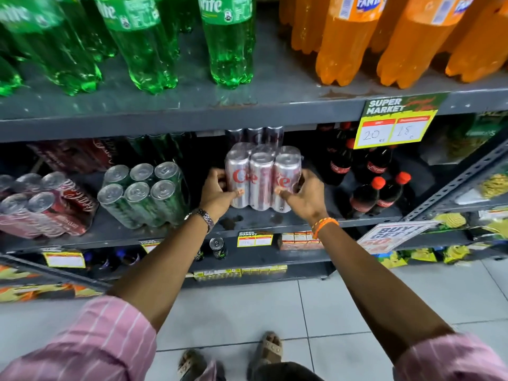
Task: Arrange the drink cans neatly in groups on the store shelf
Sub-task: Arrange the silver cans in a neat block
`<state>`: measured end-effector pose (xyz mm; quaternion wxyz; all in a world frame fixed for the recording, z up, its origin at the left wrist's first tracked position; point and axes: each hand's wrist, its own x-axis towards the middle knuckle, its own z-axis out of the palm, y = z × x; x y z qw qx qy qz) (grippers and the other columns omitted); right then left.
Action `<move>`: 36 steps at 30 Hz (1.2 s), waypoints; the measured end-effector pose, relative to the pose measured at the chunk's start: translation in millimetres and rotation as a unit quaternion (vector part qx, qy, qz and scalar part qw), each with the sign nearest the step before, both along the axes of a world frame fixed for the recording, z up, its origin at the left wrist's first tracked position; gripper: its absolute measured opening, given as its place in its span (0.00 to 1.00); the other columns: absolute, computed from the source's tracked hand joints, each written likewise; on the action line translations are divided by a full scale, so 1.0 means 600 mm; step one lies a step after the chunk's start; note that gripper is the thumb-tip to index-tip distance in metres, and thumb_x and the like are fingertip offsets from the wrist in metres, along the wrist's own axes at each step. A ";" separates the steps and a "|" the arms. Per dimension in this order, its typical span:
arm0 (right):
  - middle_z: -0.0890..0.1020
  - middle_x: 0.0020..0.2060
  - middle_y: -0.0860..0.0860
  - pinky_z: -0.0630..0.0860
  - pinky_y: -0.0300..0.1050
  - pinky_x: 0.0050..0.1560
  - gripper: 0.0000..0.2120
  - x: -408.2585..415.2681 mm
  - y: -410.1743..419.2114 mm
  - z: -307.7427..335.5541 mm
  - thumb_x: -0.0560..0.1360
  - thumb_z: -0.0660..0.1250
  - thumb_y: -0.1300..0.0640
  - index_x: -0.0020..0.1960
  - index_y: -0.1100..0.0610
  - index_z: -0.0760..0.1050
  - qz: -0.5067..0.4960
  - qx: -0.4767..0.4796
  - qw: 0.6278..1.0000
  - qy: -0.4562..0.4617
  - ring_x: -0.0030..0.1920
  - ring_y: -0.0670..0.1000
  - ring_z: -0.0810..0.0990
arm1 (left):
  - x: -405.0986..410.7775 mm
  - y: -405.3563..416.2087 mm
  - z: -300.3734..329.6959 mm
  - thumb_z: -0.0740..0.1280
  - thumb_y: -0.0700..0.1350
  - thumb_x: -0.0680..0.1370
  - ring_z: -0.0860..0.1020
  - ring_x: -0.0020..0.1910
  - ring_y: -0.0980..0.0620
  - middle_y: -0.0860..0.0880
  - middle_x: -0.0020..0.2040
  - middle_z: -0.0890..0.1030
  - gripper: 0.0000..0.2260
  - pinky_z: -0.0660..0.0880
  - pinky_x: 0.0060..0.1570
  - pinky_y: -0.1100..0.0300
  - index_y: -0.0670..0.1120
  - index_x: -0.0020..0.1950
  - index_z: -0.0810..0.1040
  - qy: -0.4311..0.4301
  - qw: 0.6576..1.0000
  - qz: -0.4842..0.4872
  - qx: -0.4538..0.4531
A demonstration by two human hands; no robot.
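Observation:
A shrink-wrapped pack of silver Diet Coke cans stands upright on the grey middle shelf, near its front edge. My left hand grips the pack's left side and my right hand grips its right side. Another silver pack sits behind it, mostly hidden. To the left, a wrapped pack of green cans leans tilted, and further left lie red Coca-Cola can packs.
Small Coca-Cola bottles stand just right of the silver pack. Green Sprite bottles and orange Fanta bottles fill the shelf above. A yellow price tag hangs from that shelf's edge. A single can stands on the lower shelf.

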<state>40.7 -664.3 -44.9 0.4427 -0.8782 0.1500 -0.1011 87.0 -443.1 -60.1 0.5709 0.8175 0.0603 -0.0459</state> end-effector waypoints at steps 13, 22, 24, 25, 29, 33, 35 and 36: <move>0.80 0.53 0.49 0.74 0.37 0.52 0.38 -0.054 0.024 -0.009 0.56 0.83 0.44 0.58 0.56 0.71 -0.047 0.040 0.998 -0.023 0.51 0.48 0.79 | -0.009 0.016 0.042 0.67 0.44 0.61 0.75 0.51 0.51 0.51 0.53 0.76 0.30 0.73 0.46 0.60 0.47 0.62 0.66 0.031 0.998 -0.040 0.025; 0.82 0.52 0.62 0.77 0.51 0.53 0.20 -0.053 0.076 0.031 0.70 0.75 0.50 0.53 0.64 0.77 -0.100 -0.048 0.994 0.011 0.56 0.63 0.80 | 0.058 -0.039 0.099 0.57 0.38 0.74 0.76 0.61 0.45 0.42 0.66 0.78 0.22 0.69 0.60 0.58 0.43 0.66 0.76 0.043 0.994 -0.103 -0.003; 0.83 0.53 0.62 0.76 0.50 0.52 0.16 -0.031 0.061 0.040 0.71 0.73 0.53 0.52 0.64 0.78 -0.073 -0.064 0.995 0.036 0.56 0.63 0.81 | 0.049 -0.029 0.091 0.58 0.37 0.75 0.77 0.61 0.45 0.44 0.65 0.79 0.20 0.72 0.61 0.57 0.45 0.65 0.78 0.037 0.997 -0.072 -0.009; 0.83 0.53 0.62 0.76 0.49 0.54 0.16 -0.017 0.049 0.044 0.71 0.72 0.53 0.52 0.63 0.78 -0.052 -0.068 0.995 0.054 0.57 0.62 0.81 | 0.042 -0.024 0.087 0.58 0.37 0.75 0.77 0.62 0.45 0.45 0.65 0.79 0.19 0.73 0.61 0.56 0.46 0.64 0.78 0.030 0.998 -0.058 -0.009; 0.83 0.55 0.59 0.76 0.52 0.63 0.20 0.042 0.004 0.056 0.69 0.76 0.55 0.58 0.63 0.79 0.029 -0.028 0.994 0.100 0.58 0.56 0.80 | -0.001 -0.005 0.075 0.60 0.39 0.75 0.75 0.65 0.48 0.44 0.66 0.76 0.19 0.72 0.66 0.53 0.46 0.64 0.77 -0.020 0.999 -0.033 -0.003; 0.83 0.45 0.51 0.74 0.38 0.49 0.18 0.079 -0.017 0.060 0.65 0.78 0.62 0.55 0.60 0.82 0.041 -0.006 0.995 0.090 0.48 0.46 0.78 | -0.054 -0.012 0.074 0.62 0.44 0.75 0.75 0.60 0.59 0.51 0.55 0.74 0.14 0.73 0.56 0.63 0.54 0.57 0.79 -0.062 0.997 -0.035 -0.029; 0.84 0.44 0.51 0.72 0.37 0.46 0.16 0.088 -0.020 0.064 0.66 0.77 0.60 0.53 0.59 0.83 0.046 -0.018 0.994 0.102 0.47 0.45 0.78 | -0.069 -0.006 0.071 0.62 0.46 0.72 0.73 0.64 0.51 0.51 0.60 0.71 0.19 0.72 0.64 0.56 0.53 0.63 0.76 -0.039 0.998 -0.025 -0.048; 0.85 0.45 0.52 0.72 0.38 0.46 0.15 0.088 -0.020 0.067 0.67 0.76 0.60 0.53 0.59 0.83 0.037 -0.014 0.994 0.101 0.47 0.46 0.79 | -0.069 -0.002 0.073 0.62 0.46 0.70 0.73 0.64 0.50 0.51 0.62 0.72 0.22 0.71 0.66 0.54 0.51 0.64 0.76 -0.030 0.998 -0.020 -0.051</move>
